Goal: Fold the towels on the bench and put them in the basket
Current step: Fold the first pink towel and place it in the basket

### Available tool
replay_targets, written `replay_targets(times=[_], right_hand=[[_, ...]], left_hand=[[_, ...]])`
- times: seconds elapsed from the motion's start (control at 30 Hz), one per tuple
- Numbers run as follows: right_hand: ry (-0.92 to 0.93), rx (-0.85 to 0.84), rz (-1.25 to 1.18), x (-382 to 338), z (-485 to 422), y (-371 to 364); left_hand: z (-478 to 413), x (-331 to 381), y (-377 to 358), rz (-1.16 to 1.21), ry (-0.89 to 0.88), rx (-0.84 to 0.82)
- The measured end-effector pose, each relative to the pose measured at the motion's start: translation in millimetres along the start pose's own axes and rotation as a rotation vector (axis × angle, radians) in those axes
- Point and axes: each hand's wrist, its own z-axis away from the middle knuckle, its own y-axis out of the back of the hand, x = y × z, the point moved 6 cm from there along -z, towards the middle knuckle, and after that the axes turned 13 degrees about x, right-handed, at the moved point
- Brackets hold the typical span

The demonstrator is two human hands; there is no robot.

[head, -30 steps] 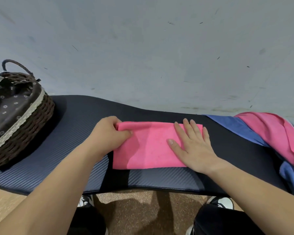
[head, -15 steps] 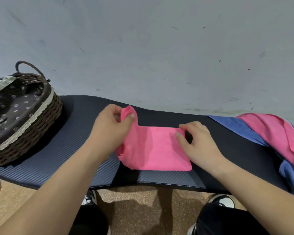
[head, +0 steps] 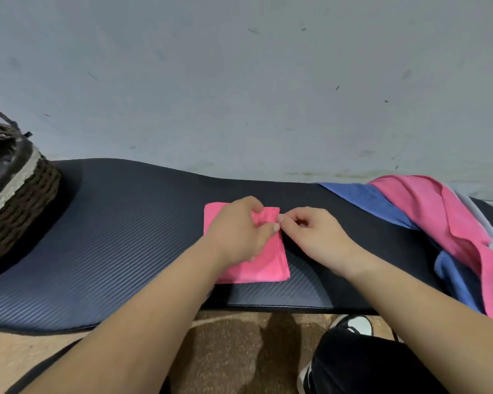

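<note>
A pink towel point(head: 268, 265), folded into a small rectangle, lies on the dark padded bench point(head: 111, 237) near its middle. My left hand point(head: 236, 231) lies over the towel with its thumb and fingers curled on the top layer near the right edge. My right hand point(head: 310, 234) is beside it, fingers curled, pinching the same right edge at the far corner. The wicker basket point(head: 20, 206) with its dark flowered lining stands at the bench's left end, partly out of frame.
A heap of loose towels lies at the bench's right end: a blue towel point(head: 376, 200) under a second pink towel point(head: 439, 211). A grey wall rises right behind the bench. Below the front edge are brown floor, my dark trousers and a shoe point(head: 353, 325).
My left hand carried the towel's left end over to the right, halving it. My right hand went from pressing flat on the towel to pinching its right edge. The view shifted right.
</note>
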Motion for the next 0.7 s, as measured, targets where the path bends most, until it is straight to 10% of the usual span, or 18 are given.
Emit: replay_targets(times=[0.2, 0.4, 0.7], right_hand=[[-0.093, 0.063, -0.019, 2, -7, -6], [-0.060, 0.084, 0.130, 0, -8, -16], [0.039, 0.163, 0.216, -11, -11, -13]], left_hand=[[2, -5, 40, -0.291, -0.279, 0.228], [19, -45, 16, -0.664, -0.313, 0.094], [32, -51, 11, -0.555, -0.288, 0.040]])
